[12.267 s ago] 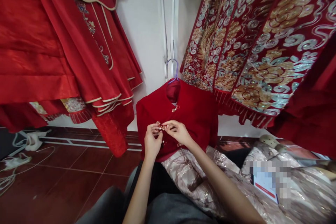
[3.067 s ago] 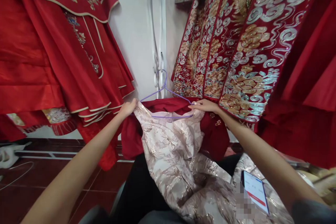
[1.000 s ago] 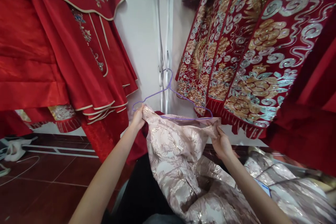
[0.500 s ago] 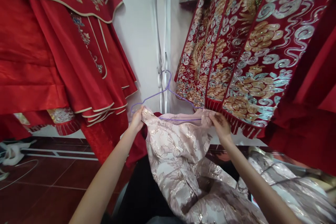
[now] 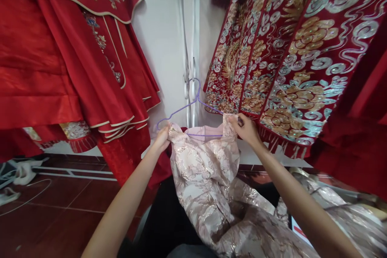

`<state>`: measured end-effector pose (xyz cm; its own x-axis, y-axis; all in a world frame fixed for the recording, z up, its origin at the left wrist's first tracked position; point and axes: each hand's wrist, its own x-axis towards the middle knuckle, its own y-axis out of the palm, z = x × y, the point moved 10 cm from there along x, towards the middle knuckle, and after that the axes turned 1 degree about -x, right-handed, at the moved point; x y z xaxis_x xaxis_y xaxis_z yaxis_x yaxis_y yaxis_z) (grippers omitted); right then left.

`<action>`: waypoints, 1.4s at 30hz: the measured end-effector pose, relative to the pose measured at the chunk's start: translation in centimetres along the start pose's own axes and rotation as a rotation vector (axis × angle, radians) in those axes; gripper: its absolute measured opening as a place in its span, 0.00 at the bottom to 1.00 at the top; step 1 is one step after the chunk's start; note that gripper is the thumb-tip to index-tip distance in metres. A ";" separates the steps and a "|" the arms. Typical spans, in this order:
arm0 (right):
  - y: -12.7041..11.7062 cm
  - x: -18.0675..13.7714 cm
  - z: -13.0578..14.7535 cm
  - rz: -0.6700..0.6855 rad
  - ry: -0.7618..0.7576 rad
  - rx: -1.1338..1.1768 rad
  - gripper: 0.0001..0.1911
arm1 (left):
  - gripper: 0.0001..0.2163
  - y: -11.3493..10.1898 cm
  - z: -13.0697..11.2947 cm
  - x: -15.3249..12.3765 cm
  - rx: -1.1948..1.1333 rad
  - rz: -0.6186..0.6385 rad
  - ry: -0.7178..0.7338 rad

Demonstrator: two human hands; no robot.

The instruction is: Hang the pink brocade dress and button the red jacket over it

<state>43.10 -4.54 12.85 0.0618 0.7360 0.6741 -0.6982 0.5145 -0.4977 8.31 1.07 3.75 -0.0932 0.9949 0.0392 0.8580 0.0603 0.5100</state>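
Observation:
A pale pink brocade garment with a shiny gold pattern hangs from a thin purple wire hanger in front of me. My left hand pinches the garment's upper left edge at the hanger's left end. My right hand grips the garment's upper right corner and lifts it against the hanger's right arm. The hanger's hook sits by white straps on the wall. A dark red garment behind the pink one is mostly hidden.
Red satin dresses hang at the left. Heavily embroidered red and gold robes hang at the right, close above my right hand. More pink fabric lies at the lower right. Dark red floor tiles and white cables lie at the left.
My right hand has risen from below the hanger's right end up to it, pulling the pink garment's corner higher. My left hand has kept its hold at the left end.

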 end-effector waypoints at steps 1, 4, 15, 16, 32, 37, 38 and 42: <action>-0.3 0.2 0.0 -0.015 -0.017 -0.047 0.20 | 0.09 -0.2 -0.3 -0.1 0.043 0.015 0.016; -0.8 1.0 -0.1 -0.054 -0.068 -0.124 0.23 | 0.10 -3.2 -3.0 -0.8 0.307 -0.104 0.197; -0.6 2.4 -1.3 -0.033 -0.070 -0.123 0.29 | 0.14 -11.3 -6.0 -0.5 1.075 -0.461 0.334; -0.6 2.4 -1.3 -0.031 -0.069 -0.119 0.29 | 0.15 -11.2 -5.6 -0.1 1.053 -0.458 0.328; -0.4 2.7 -1.7 -0.015 -0.056 -0.088 0.31 | 0.16 -6.7 -8.8 -0.8 1.035 -0.452 0.616; 0.4 2.9 -2.3 0.128 -0.065 0.074 0.31 | 0.19 -6.0 -10.0 1.9 0.802 -0.369 0.533; 0.5 2.9 -2.5 0.159 -0.058 0.126 0.30 | 0.20 -6.2 -10.0 2.6 0.762 -0.351 0.485; 0.6 2.9 -3.4 0.197 0.021 0.292 0.28 | 0.23 -6.9 -9.2 3.3 0.766 -0.200 0.307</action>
<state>45.30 -0.62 12.67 -0.0813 0.8191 0.5678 -0.8724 0.2170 -0.4381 -2.56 3.20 8.24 -0.3177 0.9002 0.2978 0.9055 0.3812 -0.1863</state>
